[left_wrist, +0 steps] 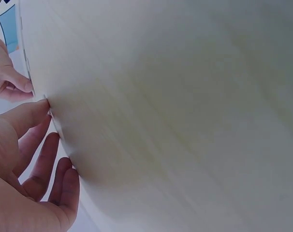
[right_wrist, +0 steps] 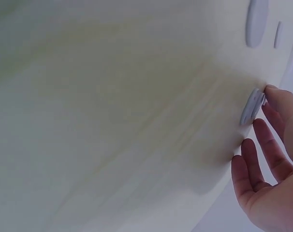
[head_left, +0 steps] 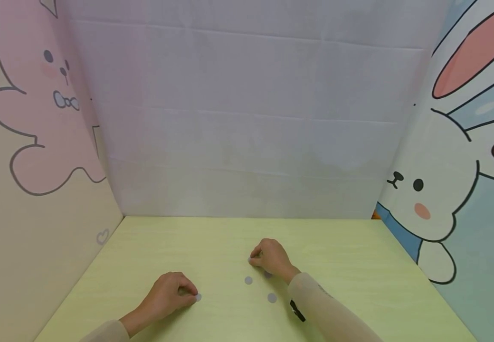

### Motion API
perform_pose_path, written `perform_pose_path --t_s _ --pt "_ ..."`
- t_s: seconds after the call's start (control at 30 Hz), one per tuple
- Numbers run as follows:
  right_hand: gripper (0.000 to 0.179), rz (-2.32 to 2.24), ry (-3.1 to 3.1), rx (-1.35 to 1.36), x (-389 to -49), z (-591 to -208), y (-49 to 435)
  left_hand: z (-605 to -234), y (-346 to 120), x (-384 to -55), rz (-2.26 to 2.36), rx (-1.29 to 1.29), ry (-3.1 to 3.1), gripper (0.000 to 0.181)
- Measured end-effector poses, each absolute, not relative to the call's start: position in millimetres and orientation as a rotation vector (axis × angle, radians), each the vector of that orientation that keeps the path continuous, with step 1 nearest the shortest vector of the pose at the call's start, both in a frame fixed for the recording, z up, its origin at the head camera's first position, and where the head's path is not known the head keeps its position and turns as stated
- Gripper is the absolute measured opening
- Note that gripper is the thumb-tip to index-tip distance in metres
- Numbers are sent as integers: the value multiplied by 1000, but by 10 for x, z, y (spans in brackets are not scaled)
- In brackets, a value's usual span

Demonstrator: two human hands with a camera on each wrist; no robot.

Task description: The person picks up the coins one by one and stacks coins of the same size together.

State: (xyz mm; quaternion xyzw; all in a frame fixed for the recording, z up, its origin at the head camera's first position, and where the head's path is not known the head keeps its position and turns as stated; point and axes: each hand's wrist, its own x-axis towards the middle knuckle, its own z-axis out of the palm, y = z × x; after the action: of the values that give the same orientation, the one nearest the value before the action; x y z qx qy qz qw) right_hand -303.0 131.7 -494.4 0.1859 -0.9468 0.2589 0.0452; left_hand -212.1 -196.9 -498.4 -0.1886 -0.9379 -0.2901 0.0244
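Observation:
My left hand (head_left: 167, 295) is low over the table at left of centre, its thumb and forefinger pinching the edge of a small round grey disc (head_left: 199, 297). In the left wrist view the left hand (left_wrist: 30, 154) has its other fingertips resting on the table. Farther back and to the right, my right hand (head_left: 272, 259) pinches another small grey disc (head_left: 250, 260) between thumb and forefinger, mostly hidden by the fingertips. A grey disc (head_left: 268, 274) lies partly under the right hand. Nearby are two more flat ones, a grey disc (head_left: 248, 280) and a grey disc (head_left: 272, 298).
Pale yellow table (head_left: 178, 242) spans the space between a white back sheet (head_left: 247, 118) and two side panels, a pink cartoon panel (head_left: 46, 118) and a rabbit panel (head_left: 426, 199). A black strap piece (head_left: 297, 310) hangs at the right sleeve.

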Motion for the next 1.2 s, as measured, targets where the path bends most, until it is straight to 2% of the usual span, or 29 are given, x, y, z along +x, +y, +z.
perform_pose_path --t_s 0.63,1.2 --pt "10 836 -2884 581 -2972 -4880 1369 -4959 -1957 -2097 -924 -570 -2904 11" --pt "9 868 -2860 700 -2868 -4787 1308 -4966 -1959 -2098 -923 -561 -2909 11"
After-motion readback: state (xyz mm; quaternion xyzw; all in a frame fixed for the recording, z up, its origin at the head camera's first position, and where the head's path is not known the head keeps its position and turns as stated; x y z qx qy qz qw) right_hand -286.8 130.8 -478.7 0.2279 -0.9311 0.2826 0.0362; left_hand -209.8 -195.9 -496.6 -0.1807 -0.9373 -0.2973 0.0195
